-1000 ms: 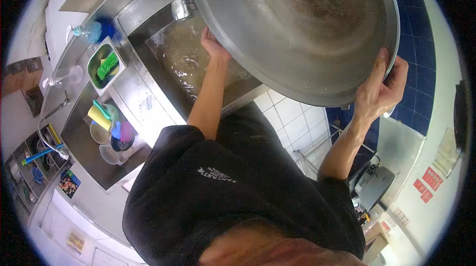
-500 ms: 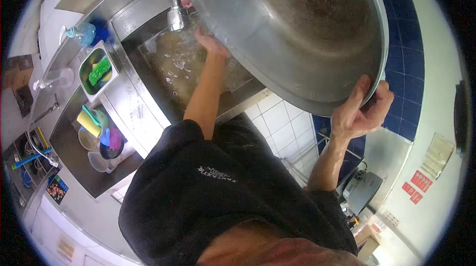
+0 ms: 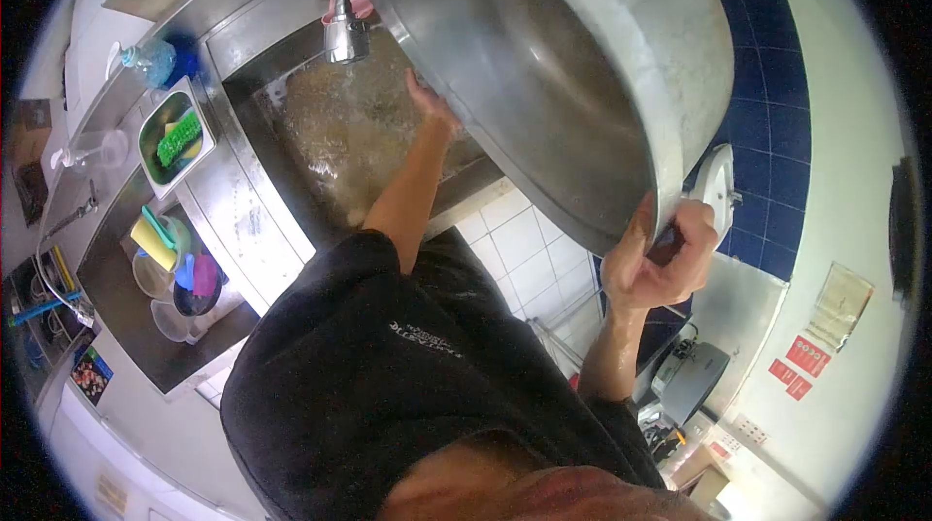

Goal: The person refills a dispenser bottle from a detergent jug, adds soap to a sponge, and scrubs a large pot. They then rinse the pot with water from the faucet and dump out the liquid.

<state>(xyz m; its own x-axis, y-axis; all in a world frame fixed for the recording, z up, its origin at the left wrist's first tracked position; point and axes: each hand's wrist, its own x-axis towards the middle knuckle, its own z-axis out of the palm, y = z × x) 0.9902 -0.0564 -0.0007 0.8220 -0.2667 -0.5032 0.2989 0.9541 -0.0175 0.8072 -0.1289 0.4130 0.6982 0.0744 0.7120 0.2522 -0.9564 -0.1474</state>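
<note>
A large metal pot [image 3: 524,65] is tilted on its side over the sink's right edge, its mouth turned down and left. My right hand [image 3: 665,249] is closed round its near rim, thumb inside and fingers outside. At the lower left rim, my left hand [image 3: 433,105] supports the pot over the water; some of its fingers are hidden behind the metal. Murky water [image 3: 340,123] lies in the sink basin [image 3: 254,118]. A faucet head [image 3: 346,41] hangs just left of the pot.
Left of the basin, a small metal tray [image 3: 177,137] holds a green scrub brush [image 3: 180,139]. A second sink [image 3: 118,312] contains bowls and colourful utensils. Plastic bottles [image 3: 149,63] stand behind. White tiles [image 3: 532,264] show below the pot, with a blue tiled wall [image 3: 767,123] at right.
The pot has tipped further toward the sink, so its outer wall now shows. My right hand has turned and shifted slightly left and down with the rim; my left hand has moved slightly right.
</note>
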